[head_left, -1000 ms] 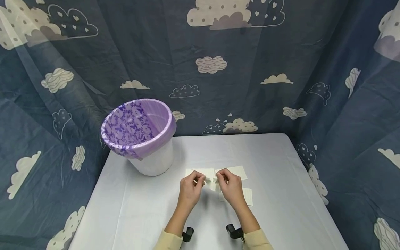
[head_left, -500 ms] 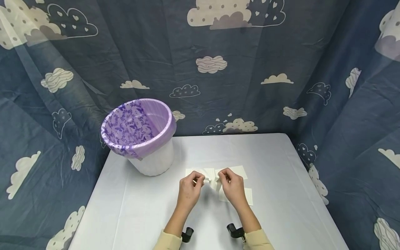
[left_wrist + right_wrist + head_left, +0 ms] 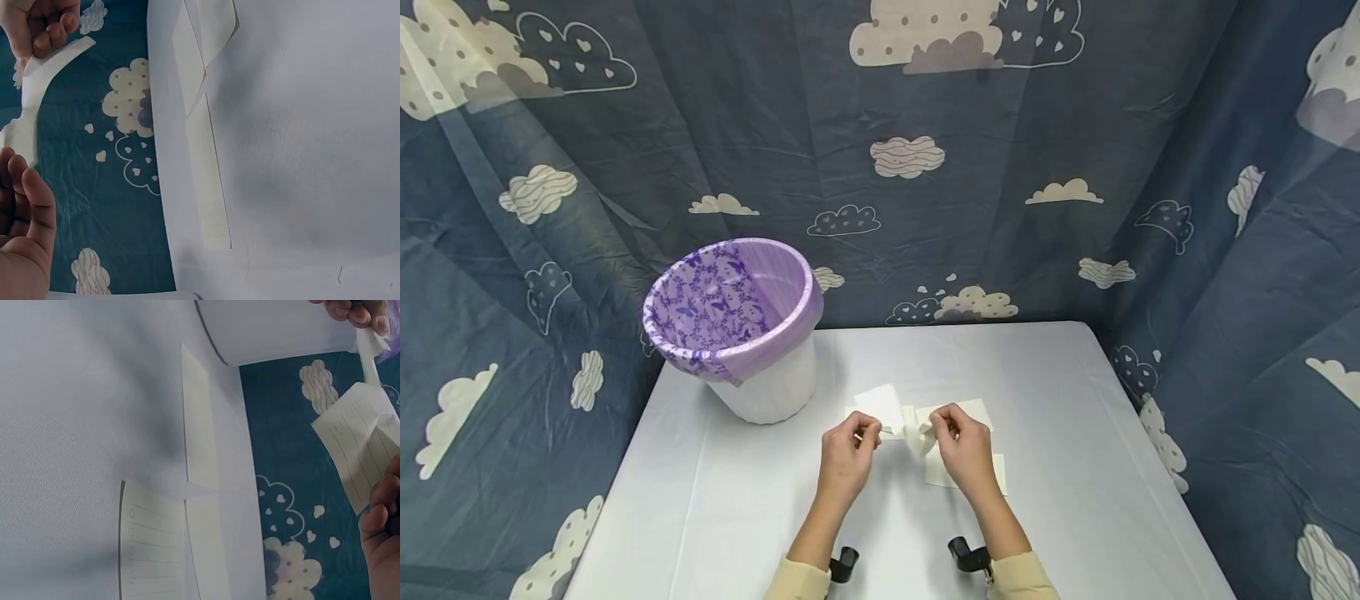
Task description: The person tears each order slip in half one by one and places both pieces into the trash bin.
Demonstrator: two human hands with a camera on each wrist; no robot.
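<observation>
My left hand (image 3: 848, 454) and right hand (image 3: 964, 446) pinch a partly torn sheet of cream note paper (image 3: 350, 437) just above the table. Printed lines and small boxes show on it in the right wrist view. A white flap (image 3: 880, 405) stands up behind the left fingertips, while a crumpled part (image 3: 917, 437) hangs from the right ones. A narrow strip (image 3: 369, 362) of the paper runs between the hands. Beneath them, several cream note sheets lie flat, among them a back right sheet (image 3: 979, 412) and a front right sheet (image 3: 998, 472).
A white bin (image 3: 771, 392) lined with a purple patterned bag (image 3: 715, 292) stands at the back left of the white table (image 3: 745, 500). Dark blue curtain (image 3: 985, 233) with cloud prints encloses the table's back and sides.
My left hand has moved slightly left, widening the gap between the hands. The sheet has torn further, and a white flap now rises behind the left fingers. The right hand has barely shifted.
</observation>
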